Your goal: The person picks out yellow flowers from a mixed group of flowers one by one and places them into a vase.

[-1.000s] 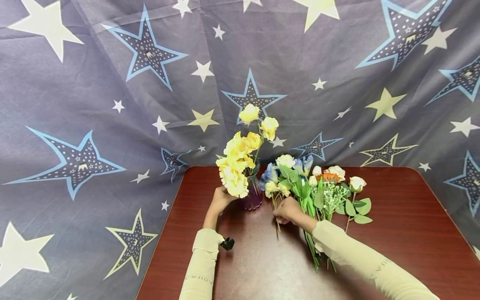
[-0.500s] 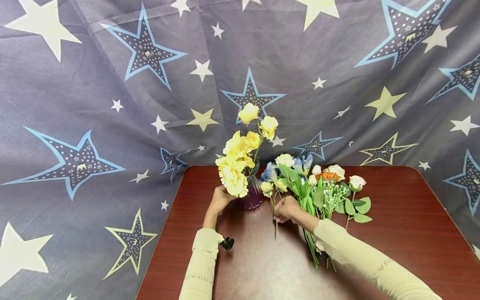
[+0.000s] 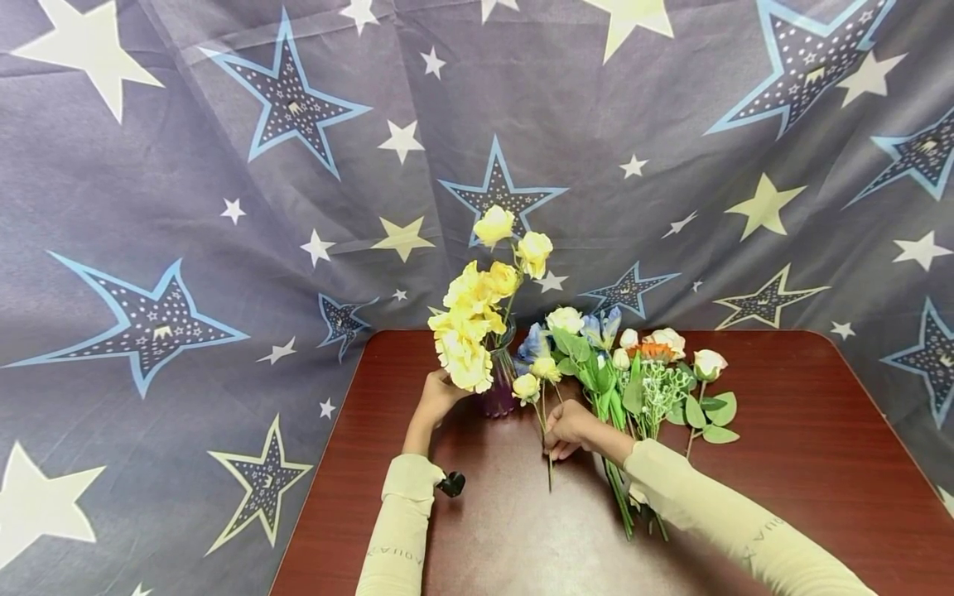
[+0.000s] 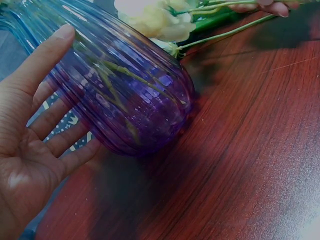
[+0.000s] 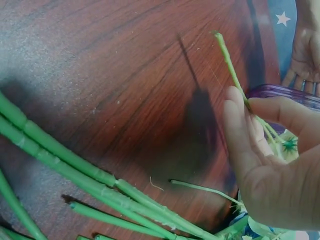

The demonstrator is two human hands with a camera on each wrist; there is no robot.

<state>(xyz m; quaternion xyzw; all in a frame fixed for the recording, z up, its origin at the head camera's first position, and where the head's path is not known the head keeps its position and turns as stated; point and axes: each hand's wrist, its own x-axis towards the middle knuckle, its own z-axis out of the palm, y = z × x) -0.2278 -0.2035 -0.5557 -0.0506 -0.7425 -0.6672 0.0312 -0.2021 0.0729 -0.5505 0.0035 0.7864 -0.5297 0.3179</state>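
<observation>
In the head view a ribbed glass vase [image 3: 499,401] stands near the back of the table, holding tall yellow flowers [image 3: 465,331]. The left wrist view shows its purple glass [image 4: 145,105] with stems inside. My left hand [image 3: 440,399] holds the vase from its left side, thumb in front and fingers behind. To the right of the vase, my right hand [image 3: 572,429] pinches the thin stem of a small sprig of pale yellow flowers [image 3: 526,387]. In the right wrist view the cut end of that stem [image 5: 227,57] sticks out past the thumb and fingertips.
Right of the sprig lies a pile of loose flowers: blue blooms [image 3: 535,343], a white bloom [image 3: 565,319], green stems [image 3: 617,497], an orange flower [image 3: 656,353] and a pale rose [image 3: 710,364]. A star-patterned cloth [image 3: 626,207] hangs behind the reddish-brown table [image 3: 805,463].
My right hand has drawn the yellow sprig slightly toward me, away from the blue blooms, and its flower heads now hang lower and farther left. My left hand has stayed at the vase.
</observation>
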